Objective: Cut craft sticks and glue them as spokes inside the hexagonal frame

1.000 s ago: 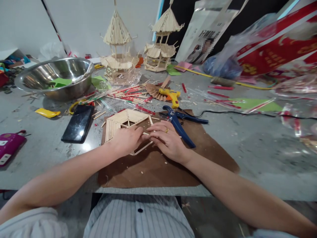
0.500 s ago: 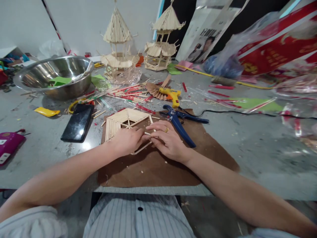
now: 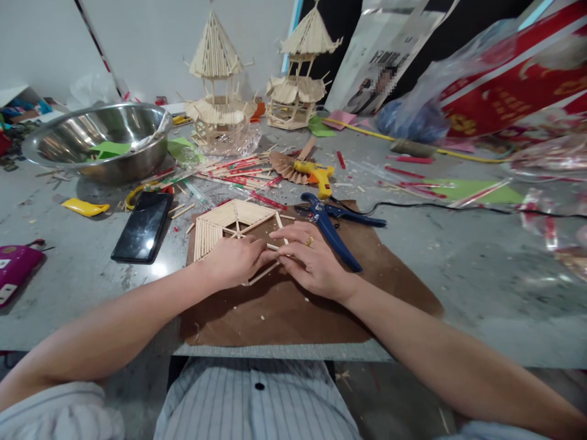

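A hexagonal frame of thin wooden sticks lies on a brown mat; its left and back sections are filled with rows of sticks, while the front and right show open gaps. My left hand rests over the frame's near part, thumb and fingers pinched at its front right edge. From the other side my right hand, with a ring on one finger, pinches the same spot, its fingertips meeting those of the left. A thin stick shows between the hands; my fingers hide most of it. Blue-handled cutters lie just beyond my right hand.
A yellow glue gun with a black cord lies behind the cutters. To the left are a phone, a yellow utility knife and a steel bowl. Two stick pagodas stand at the back, behind scattered sticks.
Both hands stay pinched at the same corner of the frame. The whole view has shifted very slightly; nothing else visibly moved.
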`<state>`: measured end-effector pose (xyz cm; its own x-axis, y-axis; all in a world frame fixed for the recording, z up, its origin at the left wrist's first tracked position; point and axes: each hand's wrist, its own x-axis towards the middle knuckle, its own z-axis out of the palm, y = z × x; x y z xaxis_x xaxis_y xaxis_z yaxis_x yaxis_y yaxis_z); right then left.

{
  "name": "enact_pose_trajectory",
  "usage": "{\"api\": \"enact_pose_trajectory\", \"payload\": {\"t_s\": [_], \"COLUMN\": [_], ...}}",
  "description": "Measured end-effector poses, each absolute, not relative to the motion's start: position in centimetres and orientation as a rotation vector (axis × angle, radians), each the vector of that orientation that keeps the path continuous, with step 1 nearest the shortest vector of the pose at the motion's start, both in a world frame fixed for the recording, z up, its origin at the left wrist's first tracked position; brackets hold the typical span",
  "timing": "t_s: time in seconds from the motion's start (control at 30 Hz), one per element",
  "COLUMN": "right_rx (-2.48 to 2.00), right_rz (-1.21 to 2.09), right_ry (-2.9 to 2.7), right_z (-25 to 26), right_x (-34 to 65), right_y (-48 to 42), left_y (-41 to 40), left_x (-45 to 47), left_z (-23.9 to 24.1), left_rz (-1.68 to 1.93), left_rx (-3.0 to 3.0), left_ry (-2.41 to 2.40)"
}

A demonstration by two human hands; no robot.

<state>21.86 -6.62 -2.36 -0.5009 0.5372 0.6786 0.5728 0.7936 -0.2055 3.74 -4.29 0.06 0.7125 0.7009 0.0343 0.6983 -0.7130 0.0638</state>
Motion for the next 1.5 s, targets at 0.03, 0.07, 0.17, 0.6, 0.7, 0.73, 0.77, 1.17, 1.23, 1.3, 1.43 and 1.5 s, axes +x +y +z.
{"api": "enact_pose_trajectory", "payload": {"t_s": [0.03,0.07,0.17,0.6,0.7,0.73,0.77,1.17,1.23,1.3,1.43,1.5], "right_rx": [-0.823,-0.831,-0.874,-0.978,-1.022,-1.042,-1.062,-1.211,-1.274,-1.333,-1.372,-1.349], "right_rz": [-0.061,-0.063,-0.052,0.076,0.028,0.0,-0.033,0.061,0.097,0.112,0.089,0.072], "right_ry": [-2.205,-2.202,-2.18,-2.121,-2.122,-2.131,-2.147,-2.475,-2.475,-2.483,-2.535,-2.554], "right_z": [-2.3,-2.3,-2.4,-2.6,-2.7,-2.7,-2.7,-2.8,-2.8,-2.8,-2.9,-2.9], "right_x": [21.9,21.9,22.1,23.1,23.3,23.3,23.2,22.7,22.7,22.7,22.8,22.8], "right_y": [-6.6,-6.6,-6.3,-5.9,-5.7,-5.6,-5.6,-5.9,-6.0,-6.1,-6.1,-6.1], "left_y": [-4.3,-4.3,-4.4,-3.7,-3.5,-3.4,-3.4,-3.9,-3.9,-3.9,-3.7,-3.7], "left_x": [3.7,3.7,3.8,3.2,3.2,3.2,3.3,3.2,3.2,3.2,3.0,2.9], "left_z": [0.1,0.2,0.3,-0.3,-0.3,-0.1,0.1,0.4,0.4,0.5,0.5,0.6], "left_rz": [0.076,0.063,0.034,0.05,0.08,0.095,0.114,0.043,-0.014,-0.056,-0.107,-0.134], "left_rx": [2.861,2.858,2.851,2.838,2.782,2.745,2.698,2.728,2.747,2.77,2.833,2.852], "left_ry": [1.174,1.175,1.171,1.287,1.296,1.282,1.255,1.117,1.12,1.123,1.11,1.104]}}
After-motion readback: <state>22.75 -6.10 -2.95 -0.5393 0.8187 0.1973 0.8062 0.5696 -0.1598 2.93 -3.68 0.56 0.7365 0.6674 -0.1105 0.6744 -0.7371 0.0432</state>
